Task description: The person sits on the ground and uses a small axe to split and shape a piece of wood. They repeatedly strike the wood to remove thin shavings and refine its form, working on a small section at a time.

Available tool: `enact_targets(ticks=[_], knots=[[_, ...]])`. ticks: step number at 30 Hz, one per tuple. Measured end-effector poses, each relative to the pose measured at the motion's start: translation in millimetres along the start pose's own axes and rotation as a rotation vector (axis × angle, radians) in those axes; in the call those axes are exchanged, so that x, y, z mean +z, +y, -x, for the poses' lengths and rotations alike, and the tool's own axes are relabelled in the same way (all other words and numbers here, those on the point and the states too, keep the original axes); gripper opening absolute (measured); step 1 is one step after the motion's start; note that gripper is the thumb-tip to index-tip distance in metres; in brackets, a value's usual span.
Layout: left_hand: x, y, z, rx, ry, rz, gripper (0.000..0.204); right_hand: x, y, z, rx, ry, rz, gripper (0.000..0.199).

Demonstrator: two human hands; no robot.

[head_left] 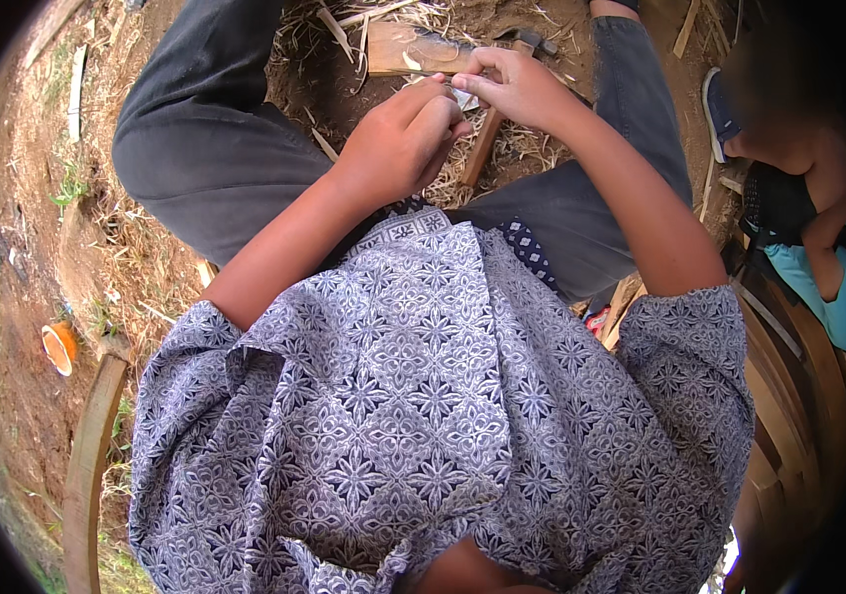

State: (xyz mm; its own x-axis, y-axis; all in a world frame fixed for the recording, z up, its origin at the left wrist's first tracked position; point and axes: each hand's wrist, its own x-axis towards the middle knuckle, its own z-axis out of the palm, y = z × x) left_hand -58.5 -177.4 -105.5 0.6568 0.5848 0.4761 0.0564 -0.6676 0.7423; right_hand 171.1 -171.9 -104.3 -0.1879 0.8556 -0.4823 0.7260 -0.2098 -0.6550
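Both my hands meet above the ground between my bent legs. My left hand (401, 137) is closed, its fingers curled around something mostly hidden by the hand. My right hand (517, 89) pinches with thumb and forefinger close to the left fingertips. A thin dark strip (431, 73) shows at the fingers of both hands; its kind is too small to make out. Just beyond them lies a flat wooden board (398, 48). Partly under my right hand is what looks like a hammer, with a dark metal head (532, 42) and a wooden handle (483, 148).
Wood shavings and splinters (542, 153) cover the soil around my legs. At the right another person (789, 158) sits close by, near several stacked planks (789, 396). A curved wooden plank (91, 475) and an orange round piece (59, 348) lie at the left.
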Motion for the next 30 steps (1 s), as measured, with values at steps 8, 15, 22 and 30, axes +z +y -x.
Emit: enact_targets(ticks=[8, 15, 22, 30], knots=[[-31, -12, 10, -0.165, 0.108, 0.237, 0.013, 17, 60, 20, 0.459, 0.121, -0.46, 0.029], [-40, -44, -3, -0.322, 0.279, 0.589, 0.053, 46, 26, 53, 0.373, 0.132, -0.612, 0.028], [-23, -24, 3, -0.243, 0.054, 0.368, 0.052, 75, 15, 3, 0.231, 0.168, -0.542, 0.031], [-8, -10, 19, -0.127, -0.105, 0.167, 0.038, 68, 25, -17, 0.249, 0.088, -0.32, 0.033]])
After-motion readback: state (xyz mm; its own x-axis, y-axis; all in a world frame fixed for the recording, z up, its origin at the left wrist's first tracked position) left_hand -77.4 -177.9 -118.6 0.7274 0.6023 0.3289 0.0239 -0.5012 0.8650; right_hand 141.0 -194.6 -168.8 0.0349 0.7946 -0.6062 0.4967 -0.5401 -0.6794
